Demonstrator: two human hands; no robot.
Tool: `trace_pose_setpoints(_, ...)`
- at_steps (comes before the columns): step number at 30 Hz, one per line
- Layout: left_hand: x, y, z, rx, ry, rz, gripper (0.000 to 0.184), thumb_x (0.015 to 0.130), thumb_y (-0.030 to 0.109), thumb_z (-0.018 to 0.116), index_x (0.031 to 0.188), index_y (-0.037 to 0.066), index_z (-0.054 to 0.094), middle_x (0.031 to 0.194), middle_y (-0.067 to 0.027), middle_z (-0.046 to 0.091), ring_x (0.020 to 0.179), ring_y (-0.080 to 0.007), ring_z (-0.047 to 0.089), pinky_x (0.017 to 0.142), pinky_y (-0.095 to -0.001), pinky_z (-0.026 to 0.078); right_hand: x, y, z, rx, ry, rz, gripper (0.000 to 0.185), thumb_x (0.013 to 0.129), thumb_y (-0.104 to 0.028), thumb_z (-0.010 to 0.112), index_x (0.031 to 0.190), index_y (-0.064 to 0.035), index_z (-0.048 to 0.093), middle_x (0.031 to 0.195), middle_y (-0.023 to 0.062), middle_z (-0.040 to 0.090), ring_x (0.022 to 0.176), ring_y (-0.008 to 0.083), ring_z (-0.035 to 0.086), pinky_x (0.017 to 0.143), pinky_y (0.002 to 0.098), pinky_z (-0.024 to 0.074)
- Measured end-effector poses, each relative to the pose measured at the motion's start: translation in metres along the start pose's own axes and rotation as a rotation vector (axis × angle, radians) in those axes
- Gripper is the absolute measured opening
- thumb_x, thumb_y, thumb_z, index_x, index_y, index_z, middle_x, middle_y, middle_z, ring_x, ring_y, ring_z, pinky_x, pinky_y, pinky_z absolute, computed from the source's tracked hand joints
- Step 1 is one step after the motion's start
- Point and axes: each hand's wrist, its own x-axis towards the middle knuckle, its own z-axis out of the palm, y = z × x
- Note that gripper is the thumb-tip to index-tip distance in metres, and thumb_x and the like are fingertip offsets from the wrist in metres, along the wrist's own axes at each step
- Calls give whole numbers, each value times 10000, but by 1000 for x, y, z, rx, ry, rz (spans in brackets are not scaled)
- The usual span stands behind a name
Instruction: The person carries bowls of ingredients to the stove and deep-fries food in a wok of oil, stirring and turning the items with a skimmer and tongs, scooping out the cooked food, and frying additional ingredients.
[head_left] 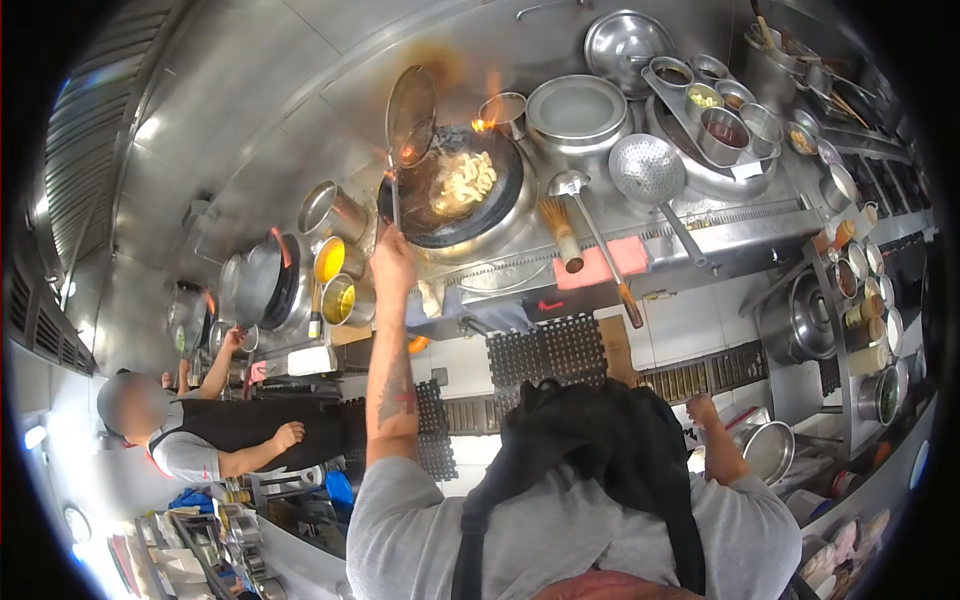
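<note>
My left hand [393, 262] is closed round the handle of a round strainer [411, 112], held up over the left edge of a dark wok [455, 232]. Pale chunks of food [467, 181] lie in the wok. Flames [484, 124] show at its far rim. My right hand [703, 409] is low at my right side with its fingers curled in and nothing visible in them, near a metal pot [768, 452].
Right of the wok lie a brush [560, 235], a ladle [604, 245] on a pink cloth [583, 266], and a perforated skimmer [647, 170]. Sauce containers [724, 137] stand at the back right. Metal pots [333, 212] stand left. A co-worker [240, 430] is at another wok [262, 283].
</note>
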Motion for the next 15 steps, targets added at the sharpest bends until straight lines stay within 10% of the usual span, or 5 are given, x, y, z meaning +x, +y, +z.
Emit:
trace_pose_setpoints(6, 29, -48, 61, 128, -139, 42, 220, 864, 156, 458, 857, -11, 600, 819, -277, 603, 828, -445, 586, 725, -503, 458, -20, -26, 4, 895, -97, 496, 110, 684, -168, 643, 707, -64, 667, 699, 126, 660, 651, 250, 659, 589, 383, 523)
trace_pose_setpoints(10, 22, -32, 31, 122, -42, 45, 226, 861, 143, 453, 896, -7, 618, 813, -278, 609, 824, -428, 600, 733, -499, 469, -13, -15, 13, 164, 85, 139, 159, 607, -188, 710, 711, -75, 670, 715, 108, 664, 662, 275, 648, 604, 381, 520)
trace_pose_setpoints(15, 39, -90, 82, 254, -300, 37, 222, 856, 132, 455, 952, -6, 599, 811, -276, 614, 823, -422, 605, 741, -495, 473, -24, -41, 22, 141, 111, 126, 139, 569, -185, 721, 668, -97, 680, 733, 99, 670, 699, 279, 653, 633, 390, 517)
